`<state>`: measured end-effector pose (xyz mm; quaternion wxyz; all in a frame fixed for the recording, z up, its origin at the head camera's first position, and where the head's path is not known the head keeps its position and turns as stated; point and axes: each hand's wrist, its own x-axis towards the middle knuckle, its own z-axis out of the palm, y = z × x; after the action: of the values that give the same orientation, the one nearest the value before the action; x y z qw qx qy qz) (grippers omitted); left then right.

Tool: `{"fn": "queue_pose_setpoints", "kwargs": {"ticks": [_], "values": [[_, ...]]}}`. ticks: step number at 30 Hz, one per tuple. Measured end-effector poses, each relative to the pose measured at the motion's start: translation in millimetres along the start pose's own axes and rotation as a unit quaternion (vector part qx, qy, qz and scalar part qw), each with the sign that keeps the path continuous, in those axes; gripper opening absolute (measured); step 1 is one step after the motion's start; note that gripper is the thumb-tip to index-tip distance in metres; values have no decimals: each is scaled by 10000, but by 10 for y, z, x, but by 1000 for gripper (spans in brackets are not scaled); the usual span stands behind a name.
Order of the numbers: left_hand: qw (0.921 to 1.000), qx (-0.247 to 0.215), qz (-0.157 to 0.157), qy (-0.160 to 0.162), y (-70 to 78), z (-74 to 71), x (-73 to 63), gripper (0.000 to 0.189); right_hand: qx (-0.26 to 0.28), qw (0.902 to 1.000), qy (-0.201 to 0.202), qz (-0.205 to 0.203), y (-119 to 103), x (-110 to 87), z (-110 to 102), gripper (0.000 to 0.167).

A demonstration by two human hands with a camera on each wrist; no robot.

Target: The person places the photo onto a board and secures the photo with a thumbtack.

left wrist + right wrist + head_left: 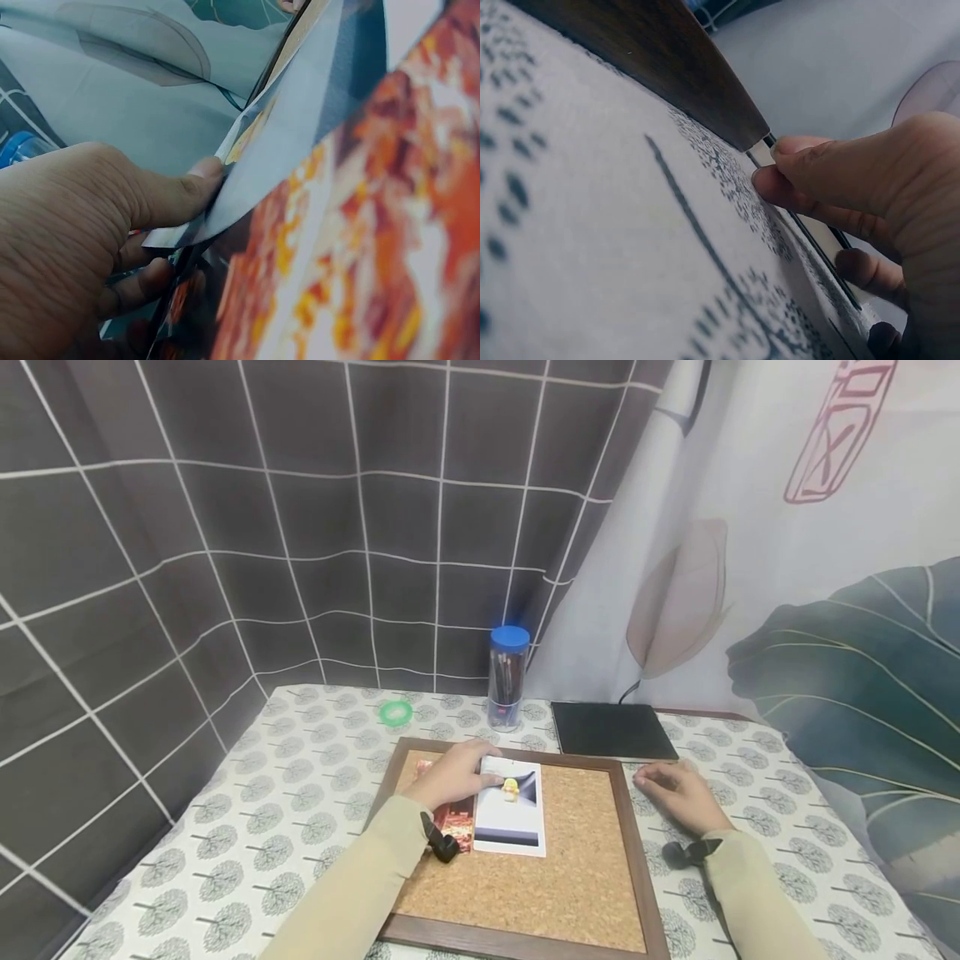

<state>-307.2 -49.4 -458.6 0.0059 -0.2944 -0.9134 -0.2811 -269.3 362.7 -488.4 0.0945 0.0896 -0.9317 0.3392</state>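
My left hand [448, 777] reaches over the upper left of a framed cork board [588, 852]. It pinches the top left edge of a white photo [510, 822] with a small yellow figure on it. In the left wrist view the thumb lies on the photo's face and its corner bends up toward the fingers. Beside it, partly under my wrist, a red and orange picture [360, 240] lies on the cork. My right hand [681, 793] rests on the tablecloth right of the frame, fingers loosely curled, nothing visible between thumb and fingertips [769, 187].
A black flat pad [615, 731] lies behind the right hand, its cable running to the curtain. Behind the board stands a clear jar [506, 685] of pens with a blue lid. A green ring [395, 712] lies at the back left. Curtains border the table.
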Motion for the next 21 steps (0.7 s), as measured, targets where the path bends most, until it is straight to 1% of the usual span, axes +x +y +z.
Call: {"fn": "queue_pose_setpoints", "kwargs": {"ticks": [3,9,12,15,18,21], "values": [[9999,164,-31,36,3,-29,-13,49,137,9999,-47,69,-25,24,0,35],[9982,563,187,-11,1,-66,-11,53,189,9996,-47,223,-26,58,-8,39],[9974,678,247,-57,8,-56,0,53,180,9998,26,95,-21,57,-35,34],[9969,746,230,-108,14,-32,-2,53,186,9997,124,-121,-70,57,-72,27],[9969,765,152,-131,11,-5,-19,53,174,9993,116,-306,-216,89,-95,24],[9973,720,85,-139,9,13,-39,53,143,9985,20,-523,-422,175,-79,21]]}}
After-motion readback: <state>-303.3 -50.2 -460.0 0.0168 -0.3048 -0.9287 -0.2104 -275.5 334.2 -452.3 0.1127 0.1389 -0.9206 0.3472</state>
